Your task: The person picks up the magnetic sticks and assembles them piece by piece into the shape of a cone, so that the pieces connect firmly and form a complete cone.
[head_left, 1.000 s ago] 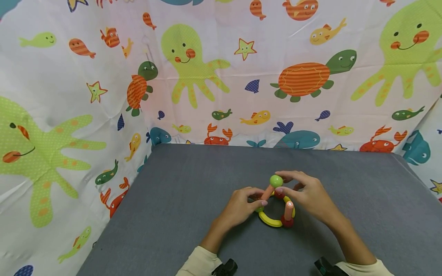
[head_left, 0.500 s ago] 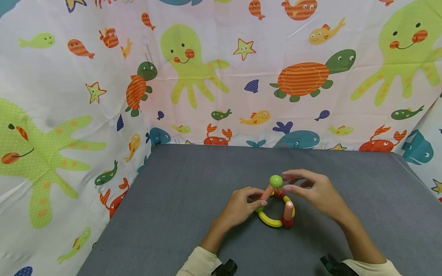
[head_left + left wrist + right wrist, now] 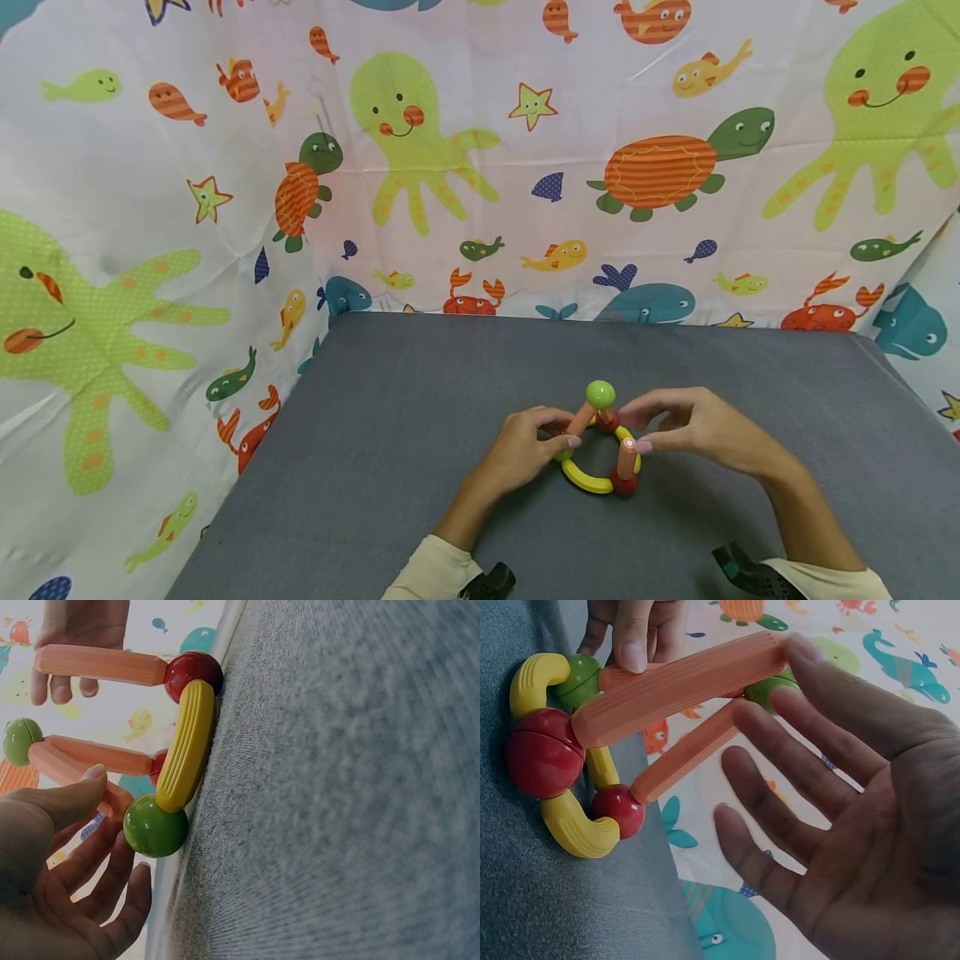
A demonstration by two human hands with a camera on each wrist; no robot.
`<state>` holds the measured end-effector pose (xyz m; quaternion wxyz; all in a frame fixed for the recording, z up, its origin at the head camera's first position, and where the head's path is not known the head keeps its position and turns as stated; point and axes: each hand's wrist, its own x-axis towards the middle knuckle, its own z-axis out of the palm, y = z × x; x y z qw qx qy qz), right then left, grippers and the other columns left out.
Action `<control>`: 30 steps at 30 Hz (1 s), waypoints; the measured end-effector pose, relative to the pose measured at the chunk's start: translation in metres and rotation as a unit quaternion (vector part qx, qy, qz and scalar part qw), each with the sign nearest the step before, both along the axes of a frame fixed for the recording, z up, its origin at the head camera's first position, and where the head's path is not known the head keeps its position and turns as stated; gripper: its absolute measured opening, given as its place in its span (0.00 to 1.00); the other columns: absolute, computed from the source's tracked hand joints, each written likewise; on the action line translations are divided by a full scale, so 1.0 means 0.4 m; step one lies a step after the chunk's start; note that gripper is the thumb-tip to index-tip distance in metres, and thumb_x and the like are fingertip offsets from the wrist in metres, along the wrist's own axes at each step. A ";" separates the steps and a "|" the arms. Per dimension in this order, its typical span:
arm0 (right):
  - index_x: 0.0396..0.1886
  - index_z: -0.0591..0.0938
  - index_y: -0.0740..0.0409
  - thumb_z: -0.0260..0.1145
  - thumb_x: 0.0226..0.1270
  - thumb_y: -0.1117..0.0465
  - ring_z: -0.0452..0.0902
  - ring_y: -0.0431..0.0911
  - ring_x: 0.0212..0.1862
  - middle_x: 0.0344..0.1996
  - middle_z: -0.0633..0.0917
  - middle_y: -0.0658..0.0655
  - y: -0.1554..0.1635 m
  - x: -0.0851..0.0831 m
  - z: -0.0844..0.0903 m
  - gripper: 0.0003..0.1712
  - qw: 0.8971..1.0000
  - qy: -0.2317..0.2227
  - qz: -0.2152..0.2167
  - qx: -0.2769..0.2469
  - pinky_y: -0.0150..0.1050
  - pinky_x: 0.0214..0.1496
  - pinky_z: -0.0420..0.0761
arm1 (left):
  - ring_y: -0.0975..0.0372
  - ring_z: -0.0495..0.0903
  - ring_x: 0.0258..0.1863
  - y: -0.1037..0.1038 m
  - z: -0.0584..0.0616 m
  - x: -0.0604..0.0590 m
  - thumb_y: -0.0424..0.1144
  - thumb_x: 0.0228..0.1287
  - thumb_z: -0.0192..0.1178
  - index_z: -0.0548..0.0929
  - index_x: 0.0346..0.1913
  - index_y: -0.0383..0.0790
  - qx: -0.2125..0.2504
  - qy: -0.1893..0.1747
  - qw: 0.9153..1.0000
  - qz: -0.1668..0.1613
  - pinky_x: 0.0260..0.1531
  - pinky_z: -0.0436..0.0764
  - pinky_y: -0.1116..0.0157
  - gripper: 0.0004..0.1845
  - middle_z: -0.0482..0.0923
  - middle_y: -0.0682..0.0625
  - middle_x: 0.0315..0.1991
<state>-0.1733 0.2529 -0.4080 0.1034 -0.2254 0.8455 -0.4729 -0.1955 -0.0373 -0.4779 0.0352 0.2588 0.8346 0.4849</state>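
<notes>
A toy [image 3: 598,446] of balls and rods sits on the grey counter [image 3: 420,400], near its front middle. Its base is a ring of yellow curves [image 3: 186,746] joined by red balls [image 3: 544,752] and a green ball [image 3: 155,826]. Orange rods [image 3: 679,687] rise from the base; two meet at a green top ball [image 3: 600,393]. The left hand [image 3: 525,450] holds the left rod, thumb laid along it, a narrow grip. The right hand [image 3: 693,427] touches the tip of the near rod [image 3: 627,458] with thumb and forefinger, its other fingers spread loose. Behind the counter hangs a sea-creature cloth [image 3: 465,167].
</notes>
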 end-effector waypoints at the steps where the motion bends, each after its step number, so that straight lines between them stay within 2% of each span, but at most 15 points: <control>1: 0.57 0.89 0.49 0.74 0.70 0.57 0.83 0.50 0.50 0.51 0.88 0.59 0.000 -0.001 -0.002 0.17 1.000 -0.008 0.006 0.005 0.39 0.47 0.84 | 0.69 0.83 0.48 0.000 0.000 0.000 0.48 0.72 0.70 0.90 0.57 0.47 0.000 0.000 1.000 0.000 0.50 0.82 0.68 0.15 0.87 0.55 0.52; 8: 0.54 0.90 0.51 0.75 0.69 0.57 0.83 0.50 0.47 0.48 0.90 0.54 -0.005 -0.010 -0.018 0.15 0.998 -0.051 0.044 0.021 0.40 0.43 0.82 | 0.68 0.84 0.49 0.000 0.000 0.001 0.48 0.72 0.70 0.90 0.57 0.47 -0.005 0.005 1.000 0.002 0.50 0.83 0.67 0.16 0.87 0.55 0.51; 16: 0.50 0.90 0.55 0.74 0.71 0.56 0.82 0.48 0.43 0.41 0.89 0.52 -0.017 -0.017 -0.039 0.12 0.996 -0.055 0.068 0.032 0.39 0.41 0.80 | 0.69 0.84 0.48 0.002 0.001 0.000 0.48 0.72 0.70 0.90 0.57 0.48 -0.009 0.007 1.000 0.006 0.50 0.83 0.68 0.16 0.87 0.55 0.51; 23: 0.52 0.89 0.59 0.71 0.75 0.55 0.84 0.48 0.45 0.44 0.90 0.51 -0.021 -0.015 -0.031 0.14 0.998 -0.042 0.043 0.031 0.38 0.48 0.83 | 0.68 0.84 0.49 0.001 0.001 0.002 0.48 0.72 0.70 0.89 0.58 0.47 -0.013 0.006 1.000 0.004 0.52 0.83 0.67 0.17 0.87 0.55 0.53; 30: 0.54 0.90 0.54 0.73 0.73 0.50 0.84 0.44 0.46 0.43 0.90 0.45 -0.038 -0.019 -0.038 0.17 0.996 0.009 -0.042 0.073 0.38 0.50 0.84 | 0.70 0.84 0.47 0.001 0.001 0.001 0.47 0.72 0.70 0.89 0.58 0.46 -0.008 0.005 1.000 0.002 0.52 0.83 0.67 0.17 0.88 0.54 0.52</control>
